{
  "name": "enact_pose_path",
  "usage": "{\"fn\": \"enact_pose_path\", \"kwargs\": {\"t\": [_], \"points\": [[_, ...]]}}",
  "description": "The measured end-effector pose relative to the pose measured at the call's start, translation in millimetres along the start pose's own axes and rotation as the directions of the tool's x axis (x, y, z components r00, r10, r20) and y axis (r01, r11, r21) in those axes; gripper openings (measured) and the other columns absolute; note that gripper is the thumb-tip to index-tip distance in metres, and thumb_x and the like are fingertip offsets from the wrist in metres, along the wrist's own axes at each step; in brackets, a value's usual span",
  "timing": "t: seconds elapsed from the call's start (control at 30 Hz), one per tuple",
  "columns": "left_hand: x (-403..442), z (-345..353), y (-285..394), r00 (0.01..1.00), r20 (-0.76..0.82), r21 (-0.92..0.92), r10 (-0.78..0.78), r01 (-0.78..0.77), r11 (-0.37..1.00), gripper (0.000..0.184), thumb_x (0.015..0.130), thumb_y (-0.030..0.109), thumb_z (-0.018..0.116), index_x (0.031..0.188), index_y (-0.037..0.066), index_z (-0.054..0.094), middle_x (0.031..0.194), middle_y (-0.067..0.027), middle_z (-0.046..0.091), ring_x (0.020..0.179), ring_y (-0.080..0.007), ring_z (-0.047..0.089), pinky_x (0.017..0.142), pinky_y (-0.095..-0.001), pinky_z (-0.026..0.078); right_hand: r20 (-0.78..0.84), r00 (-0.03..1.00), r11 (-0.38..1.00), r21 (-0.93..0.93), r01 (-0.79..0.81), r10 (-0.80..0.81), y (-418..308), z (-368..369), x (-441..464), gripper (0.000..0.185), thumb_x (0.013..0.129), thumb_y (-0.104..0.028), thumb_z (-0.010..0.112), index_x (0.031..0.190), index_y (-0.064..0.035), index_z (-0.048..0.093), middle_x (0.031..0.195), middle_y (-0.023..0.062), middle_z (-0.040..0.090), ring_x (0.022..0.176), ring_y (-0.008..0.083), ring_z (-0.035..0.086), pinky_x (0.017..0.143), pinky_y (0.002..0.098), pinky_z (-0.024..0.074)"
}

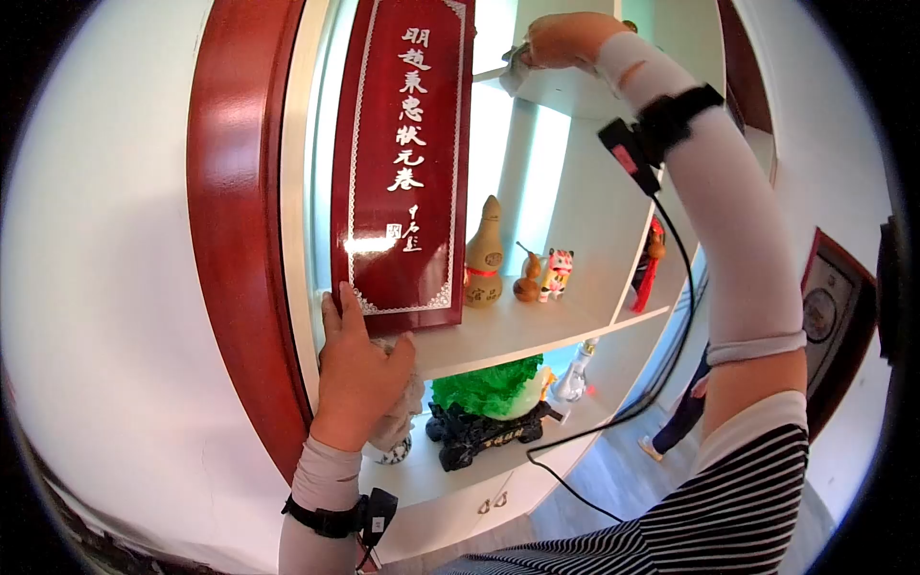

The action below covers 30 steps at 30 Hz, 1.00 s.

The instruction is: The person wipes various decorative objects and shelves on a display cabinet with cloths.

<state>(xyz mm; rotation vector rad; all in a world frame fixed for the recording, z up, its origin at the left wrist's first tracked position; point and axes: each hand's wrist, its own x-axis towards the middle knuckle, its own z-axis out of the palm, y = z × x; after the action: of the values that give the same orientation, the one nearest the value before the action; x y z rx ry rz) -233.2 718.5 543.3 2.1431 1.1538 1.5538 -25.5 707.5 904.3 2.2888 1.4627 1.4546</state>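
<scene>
A dark red lacquered plaque (402, 163) with silver characters and a patterned border stands upright on the shelf at the left of the cabinet. My left hand (364, 379) is at its lower left corner, fingertips against the edge, with a bunched grey cloth (395, 422) hanging under the palm. High up, my right hand (570, 40) is closed round another grey cloth (517, 69) beside the upper shelf (565, 91), to the right of the plaque's top. Part of each cloth is hidden by the hand.
The middle shelf (537, 326) bears a large gourd (486, 254), a small gourd (528, 278) and a cat figurine (558, 273). Below are a green cabbage carving (489, 383) and a white bottle (575, 374). A black cable (685, 316) hangs from my right forearm. Another person's leg (678, 417) shows behind.
</scene>
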Motion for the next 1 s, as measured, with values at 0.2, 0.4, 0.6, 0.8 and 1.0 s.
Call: {"fn": "enact_pose_path", "kwargs": {"t": [0.2, 0.4, 0.6, 0.8, 1.0], "points": [[1, 0, 4, 1.0, 0.004, 0.031, -0.028, 0.028, 0.999, 0.085, 0.08, 0.027, 0.065, 0.143, -0.013, 0.025, 0.143, -0.0402, 0.029, 0.133, -0.0493, 0.036, 0.111, -0.0445, 0.032, -0.297, 0.88, 0.879, 0.191, 0.436, -0.371, 55, 6, -16, 0.04, 0.094, -0.031, 0.049, 0.104, 0.003, 0.066, 0.102, 0.0265, 0.065, 0.094, 0.043, 0.061, 0.089, 0.0439, 0.047], [1, 1, 1, 1.0, -0.016, 0.049, -0.004, 0.005, 0.999, 0.084, 0.079, 0.024, 0.066, 0.144, -0.011, 0.025, 0.143, -0.0387, 0.031, 0.134, -0.048, 0.035, 0.111, -0.0433, 0.031, -0.496, 0.866, 0.888, 0.367, 0.277, -0.065, 55, 21, -62, 0.032, 0.093, -0.024, 0.049, 0.093, 0.0041, 0.064, 0.096, 0.0273, 0.064, 0.093, 0.0428, 0.059, 0.085, 0.0469, 0.0452], [1, 5, -4, 1.0, -0.017, 0.063, -0.003, 0.004, 0.998, 0.084, 0.08, 0.023, 0.066, 0.144, -0.011, 0.025, 0.145, -0.0373, 0.029, 0.135, -0.0459, 0.035, 0.112, -0.0421, 0.031, -0.818, 0.576, 0.803, 0.347, 0.484, 0.006, 43, 66, -107, 0.021, 0.081, -0.003, 0.059, 0.101, 0.0017, 0.062, 0.108, 0.0254, 0.055, 0.104, 0.0428, 0.052, 0.09, 0.0469, 0.0428], [3, 8, -6, 0.999, -0.036, 0.063, 0.008, -0.005, 0.998, 0.081, 0.08, 0.022, 0.066, 0.145, -0.008, 0.028, 0.145, -0.0337, 0.033, 0.132, -0.0438, 0.039, 0.11, -0.041, 0.033, -0.941, 0.339, 0.852, 0.168, 0.495, -0.012, 29, 85, -98, 0.036, 0.069, 0.003, 0.065, 0.105, -0.003, 0.064, 0.112, 0.0229, 0.053, 0.103, 0.0412, 0.051, 0.09, 0.0453, 0.043], [4, 10, -11, 0.999, -0.034, 0.03, 0.042, -0.041, 0.999, 0.08, 0.08, 0.023, 0.066, 0.143, -0.009, 0.03, 0.145, -0.0365, 0.031, 0.131, -0.0459, 0.04, 0.107, -0.041, 0.037, -0.955, 0.29, 0.896, 0.081, 0.437, -0.055, 29, 91, -97, 0.025, 0.075, -0.002, 0.059, 0.1, -0.0039, 0.064, 0.099, 0.018, 0.053, 0.094, 0.0369, 0.051, 0.083, 0.044, 0.0434]]}}
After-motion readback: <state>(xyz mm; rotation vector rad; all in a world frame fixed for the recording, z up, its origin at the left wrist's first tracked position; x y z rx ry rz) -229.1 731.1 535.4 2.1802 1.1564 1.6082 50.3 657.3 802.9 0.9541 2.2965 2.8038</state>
